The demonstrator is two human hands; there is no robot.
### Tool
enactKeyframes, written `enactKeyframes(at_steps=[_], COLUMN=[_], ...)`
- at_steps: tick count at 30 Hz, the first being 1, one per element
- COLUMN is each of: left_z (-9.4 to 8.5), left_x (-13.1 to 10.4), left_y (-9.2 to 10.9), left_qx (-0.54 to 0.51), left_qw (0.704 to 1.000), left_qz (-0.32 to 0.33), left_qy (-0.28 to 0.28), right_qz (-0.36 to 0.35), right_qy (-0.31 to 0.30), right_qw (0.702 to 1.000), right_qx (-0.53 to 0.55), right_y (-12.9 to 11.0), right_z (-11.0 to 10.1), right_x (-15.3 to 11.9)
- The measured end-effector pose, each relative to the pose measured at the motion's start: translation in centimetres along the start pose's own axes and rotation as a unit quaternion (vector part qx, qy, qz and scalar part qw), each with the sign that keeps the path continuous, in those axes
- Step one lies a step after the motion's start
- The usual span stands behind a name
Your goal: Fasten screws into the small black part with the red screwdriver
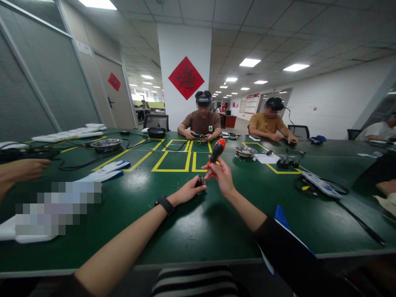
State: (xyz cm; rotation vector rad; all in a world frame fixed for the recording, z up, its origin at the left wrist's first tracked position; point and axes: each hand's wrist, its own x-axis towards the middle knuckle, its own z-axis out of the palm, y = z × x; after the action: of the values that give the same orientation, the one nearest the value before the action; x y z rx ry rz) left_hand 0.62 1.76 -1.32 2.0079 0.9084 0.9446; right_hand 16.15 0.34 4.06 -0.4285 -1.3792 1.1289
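"Spanning the scene, the green table (185, 243) carries nearly everything. What about the white-and-blue glove (107, 169)?"

"It lies on the table's left side, perhaps because bare fingers manage small pieces better."

"And the hands?"

"Over the table's middle. The right hand (224, 175) pinches a red-and-black screwdriver (217, 153) by the lower end of its handle, butt tilted up, presumably for fine control. The left hand (189, 189) grips a small black part (199, 181) low over the table, seemingly to steady it (whether the screwdriver's tip touches it, I can't tell)."

"Anything smaller?"

"Tiny loose bits (178, 184), dotted about the table's middle, perhaps there for easy reach."
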Motion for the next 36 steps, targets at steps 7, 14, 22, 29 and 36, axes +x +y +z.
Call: enactKeyframes(at_steps=[7, 14, 22, 29, 36], left_z=[0.01, 0.03, -0.02, 0.06, -0.04], left_x=[-0.03, -0.01, 0.00, 0.06, 0.00], left_y=[-0.03, -0.01, -0.10, 0.08, -0.08], left_qx=[-0.011, -0.016, -0.020, -0.020, -0.015], left_qw=[1.000, 1.000, 1.000, 1.000, 1.000], left_qz=[0.006, 0.008, 0.006, 0.010, 0.015], left_qy=[-0.003, -0.006, -0.005, -0.007, -0.007], right_qz=[-0.004, -0.025, 0.007, 0.018, 0.017], right_qy=[0.012, 0.052, 0.049, 0.011, 0.021], right_qw=[1.000, 0.998, 0.999, 0.999, 0.999], right_qx=[-0.005, -0.011, 0.016, 0.039, 0.031], right_y=[-0.08, 0.07, 0.21, -0.04, 0.09], right_z=[0.13, 0.19, -0.18, -0.33, -0.23], right_x=[-0.08, 0.11, 0.33, 0.14, 0.17])
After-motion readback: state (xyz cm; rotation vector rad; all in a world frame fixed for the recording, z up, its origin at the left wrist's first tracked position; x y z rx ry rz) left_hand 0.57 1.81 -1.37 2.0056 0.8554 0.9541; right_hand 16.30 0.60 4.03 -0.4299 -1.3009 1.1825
